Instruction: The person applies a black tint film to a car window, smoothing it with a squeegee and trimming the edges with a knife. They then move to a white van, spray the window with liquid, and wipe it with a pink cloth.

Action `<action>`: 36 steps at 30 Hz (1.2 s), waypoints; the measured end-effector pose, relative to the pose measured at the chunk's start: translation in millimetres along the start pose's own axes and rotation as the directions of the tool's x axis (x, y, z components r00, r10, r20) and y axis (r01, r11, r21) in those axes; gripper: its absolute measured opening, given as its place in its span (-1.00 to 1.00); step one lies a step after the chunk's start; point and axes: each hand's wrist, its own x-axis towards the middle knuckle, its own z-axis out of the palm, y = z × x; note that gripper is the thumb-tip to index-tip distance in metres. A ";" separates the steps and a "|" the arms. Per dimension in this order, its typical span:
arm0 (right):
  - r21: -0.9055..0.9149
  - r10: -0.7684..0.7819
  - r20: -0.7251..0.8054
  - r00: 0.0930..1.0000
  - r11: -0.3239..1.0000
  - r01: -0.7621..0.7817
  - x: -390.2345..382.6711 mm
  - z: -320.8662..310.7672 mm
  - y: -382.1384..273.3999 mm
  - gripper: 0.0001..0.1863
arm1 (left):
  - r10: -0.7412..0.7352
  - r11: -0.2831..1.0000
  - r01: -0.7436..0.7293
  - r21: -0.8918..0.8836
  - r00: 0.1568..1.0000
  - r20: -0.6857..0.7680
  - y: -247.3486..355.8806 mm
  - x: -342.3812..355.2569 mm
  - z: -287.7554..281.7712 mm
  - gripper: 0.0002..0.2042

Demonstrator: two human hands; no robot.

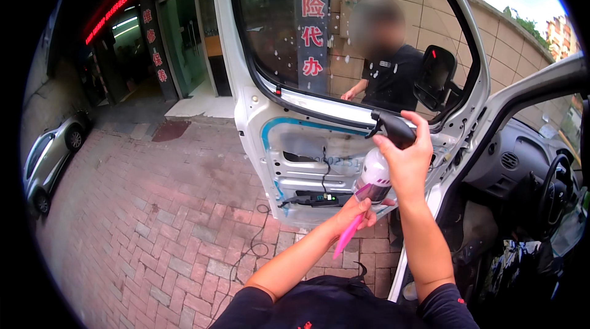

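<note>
My right hand (407,160) is closed around the black trigger head of a clear spray bottle (373,172), in front of the van's open door (252,104). Just under the bottle, my left hand (358,213) grips a flat pink tool (348,237) that looks like a scraper. Its fingers are close to the bottle's base; I cannot tell whether they touch it. White spots and drops dot the door's window glass (276,40). Below the glass, the door's inner metal is bare, with a black switch panel (316,198) hanging by a cable.
A person in a dark shirt (396,77) shows in the window. The wing mirror (435,77) sits at the door's far side. To the right are the steering wheel (555,190) and dashboard. A thin cable (251,249) lies on the brick paving; a silver car (52,160) stands at left.
</note>
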 end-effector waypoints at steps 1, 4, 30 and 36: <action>0.140 0.009 -0.009 1.000 0.990 -0.008 -7.6 6.4 0.6 -0.36 | -0.013 0.998 0.013 -0.062 1.000 0.003 -5.6 -5.1 -12.9 -0.12; 0.398 0.074 0.396 0.915 0.884 -0.244 -3.1 -4.4 10.1 -0.42 | -0.032 0.981 0.051 -0.189 0.994 0.102 -2.5 -22.9 -37.6 -0.16; 0.115 -0.055 -0.104 0.993 0.991 0.067 79.7 -109.6 23.3 -0.87 | -0.315 0.851 -0.109 -0.514 0.676 -0.666 -64.8 -350.3 -207.8 -0.51; -0.201 -0.010 -0.110 0.994 0.979 -0.013 38.1 -118.4 70.4 -0.85 | -0.347 0.870 -0.104 -0.482 0.564 -0.749 -71.3 -362.4 -205.7 -0.54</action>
